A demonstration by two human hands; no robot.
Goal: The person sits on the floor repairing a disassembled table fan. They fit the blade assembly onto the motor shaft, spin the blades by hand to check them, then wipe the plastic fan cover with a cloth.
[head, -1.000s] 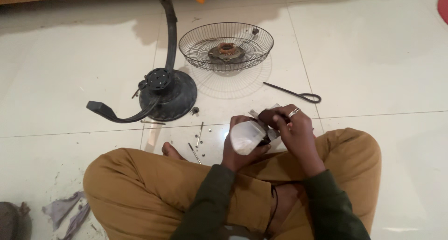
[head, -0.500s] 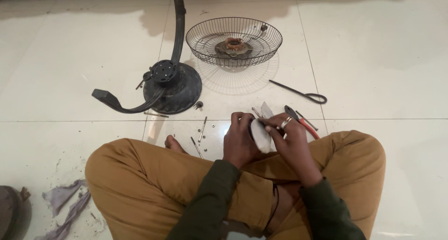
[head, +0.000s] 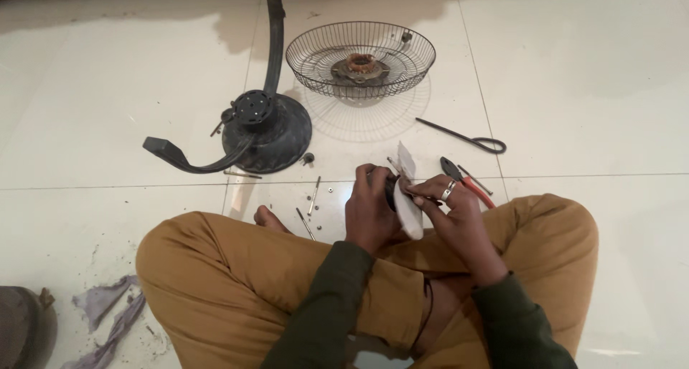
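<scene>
Closest to the camera, a person sits cross-legged on a pale tiled floor (head: 588, 89), in mustard trousers and dark green sleeves, both hands raised just above the knees. Their left hand (head: 369, 211) is wrapped around the dark back of a small white plastic part (head: 408, 197), which is held on edge between the two hands. Their right hand (head: 456, 215) (with rings on two fingers) presses its fingertips against the part's other side, so both hands are closed on it. Just beyond the right hand, red-handled pliers (head: 466, 181) lie on the tile, touching the right knee. Left of the hands, a few thin metal rods and small screws (head: 313, 195) are scattered near a bare foot. At the lower left edge lie grey rags (head: 108, 315) and a dark round object, only partly in view. Farther out, a black fan base (head: 262, 129) with a curved stand sits on the floor. A thin dark metal tool with a looped end (head: 466, 136) lies to the right of it. Farthest away rests a round wire fan guard (head: 360, 59) with a rusty motor piece at its centre.
</scene>
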